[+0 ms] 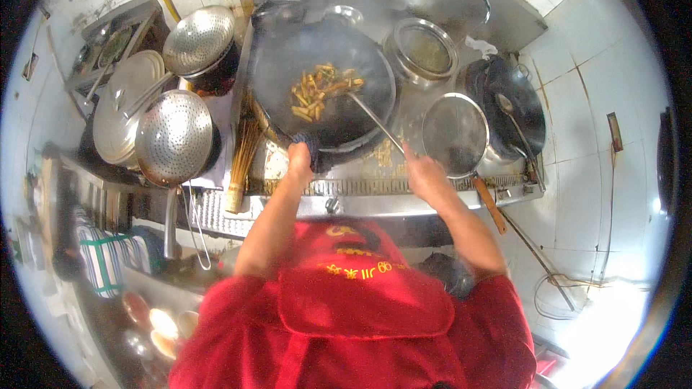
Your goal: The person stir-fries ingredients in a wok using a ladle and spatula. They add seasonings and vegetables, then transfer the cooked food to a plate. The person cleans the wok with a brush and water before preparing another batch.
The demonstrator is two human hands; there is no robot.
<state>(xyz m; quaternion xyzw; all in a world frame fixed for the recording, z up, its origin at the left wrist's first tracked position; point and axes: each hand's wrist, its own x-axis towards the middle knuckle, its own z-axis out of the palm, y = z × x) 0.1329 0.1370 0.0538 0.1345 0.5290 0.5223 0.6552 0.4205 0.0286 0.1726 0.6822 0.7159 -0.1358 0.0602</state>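
Note:
A large dark wok (346, 127) sits on the stove before me, with a haze over it. Browned strips of food (311, 94) lie in a heap near its middle. At the wok's near left edge, my left hand (300, 159) grips a dark folded cloth (309, 145) against the rim. My right hand (427, 173) is closed around the long metal handle of a cooking ladle (378, 120). The ladle's far end reaches the right side of the food, which hides part of its head.
Right of the wok are a round fine-mesh strainer (455, 135) with a wooden handle, a steel pot (424, 51) and a second dark wok (519, 113) holding a ladle. Perforated strainers (174, 135) and a bamboo wok brush (241, 167) stand left. A grated drain (367, 186) edges the stove.

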